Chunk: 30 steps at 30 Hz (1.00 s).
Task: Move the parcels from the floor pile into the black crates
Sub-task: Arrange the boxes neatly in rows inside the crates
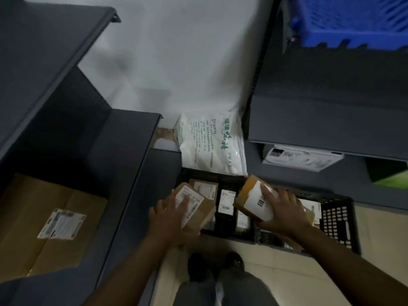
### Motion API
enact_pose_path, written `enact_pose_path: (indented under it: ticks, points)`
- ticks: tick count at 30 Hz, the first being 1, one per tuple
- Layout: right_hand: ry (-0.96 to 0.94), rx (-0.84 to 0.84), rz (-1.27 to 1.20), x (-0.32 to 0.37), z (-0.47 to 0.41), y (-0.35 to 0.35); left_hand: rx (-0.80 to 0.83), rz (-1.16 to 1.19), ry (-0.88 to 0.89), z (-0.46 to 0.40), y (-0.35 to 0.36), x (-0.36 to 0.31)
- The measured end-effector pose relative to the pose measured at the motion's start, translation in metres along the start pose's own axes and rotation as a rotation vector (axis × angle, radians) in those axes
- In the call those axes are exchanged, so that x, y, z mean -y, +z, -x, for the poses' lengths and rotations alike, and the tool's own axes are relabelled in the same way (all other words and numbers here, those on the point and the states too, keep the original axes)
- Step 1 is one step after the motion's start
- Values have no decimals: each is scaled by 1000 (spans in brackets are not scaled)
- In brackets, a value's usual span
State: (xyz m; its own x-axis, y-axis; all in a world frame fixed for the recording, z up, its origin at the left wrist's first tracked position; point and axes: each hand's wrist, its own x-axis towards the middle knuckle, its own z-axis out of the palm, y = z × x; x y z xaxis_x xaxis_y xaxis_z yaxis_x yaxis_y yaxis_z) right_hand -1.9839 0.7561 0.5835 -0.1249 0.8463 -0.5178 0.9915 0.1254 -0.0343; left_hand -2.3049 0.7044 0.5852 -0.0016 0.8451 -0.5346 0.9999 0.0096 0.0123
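- Landmark: the black crate (229, 217) sits on the floor directly ahead of the person's shoes (215, 265). All positions below refer to it.
- Left hand (171, 217): holds a brown parcel (196, 208) over the crate's left edge. The fingers lie across the parcel's white label and the thumb curls under its near edge.
- Right hand (283, 214): grips a second brown parcel (254, 202) over the crate's right part. The fingers spread over the barcode label on top; the thumb wraps below. This parcel is tilted, with its far end raised.
- Crate contents: several small parcels already lie inside, including a brown labelled packet (205, 188) at the far left and a dark packet with a white label (227, 202) in the middle.
- A second black crate (337, 219), with a perforated wall, stands touching the landmark crate on its right side. Its contents are mostly hidden by the right hand.
- Beyond the crate, a white plastic bag with green print (212, 142) leans against the wall, just behind the far rim.
- Left of the crate: grey shelving (123, 151), with a large cardboard box (44, 224) bearing a label on its low shelf.
- Right of and above the crate: another grey shelf unit (326, 120). A white printed box (302, 156) lies under it and a blue crate (348, 21) rests on top.
- The picture is blurred; label text cannot be read.
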Motion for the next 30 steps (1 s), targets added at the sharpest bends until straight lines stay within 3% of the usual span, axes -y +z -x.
enact_pose_path:
  ticks: [6,13,22,25,30]
  points:
    - [50,74,-47,-3,-20,25,34,-113,138,-41,16,6]
    - [28,123,-5,2,-53,49,95,-119,136,-96,41,18]
    - [96,68,-104,49,-94,75,13,-213,131,-162,52,66]
    - [86,56,-135,70,-121,104,6,-194,171,-182,75,84]
    - [23,166,-62,98,-169,181,-19,-134,71,-217,126,97]
